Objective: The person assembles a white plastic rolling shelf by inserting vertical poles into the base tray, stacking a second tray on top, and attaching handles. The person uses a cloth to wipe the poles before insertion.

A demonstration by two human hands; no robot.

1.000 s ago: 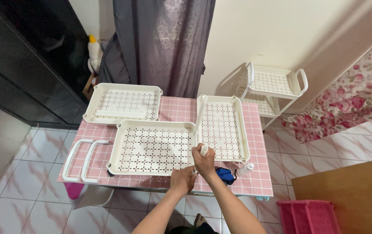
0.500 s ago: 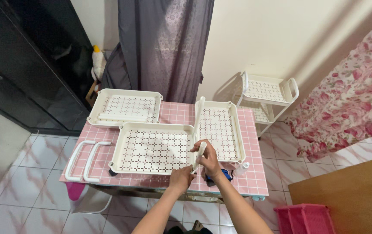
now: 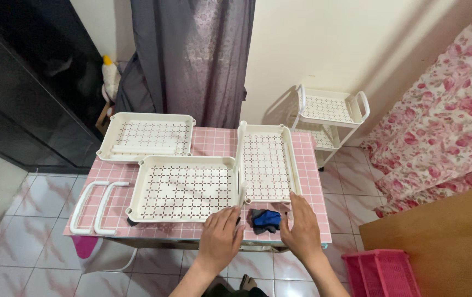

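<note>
Both forearms bare, entering from 6 o'clock, converging slightly toward centre. Left hand [image 3: 219,235] palm down, fingers spread loosely and extended toward 12 o'clock, nothing gripped. Right hand [image 3: 303,227] palm down too, fingers together and straight, pointing toward 11 o'clock, thumb out to the left side, empty. Hands sit side by side, apart, not touching each other. Wrists flat, roughly level.

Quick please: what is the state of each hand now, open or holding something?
Left hand: open, flat, holding nothing, by the near tray.
Right hand: open, holding nothing, beside the blue cloth.
</note>
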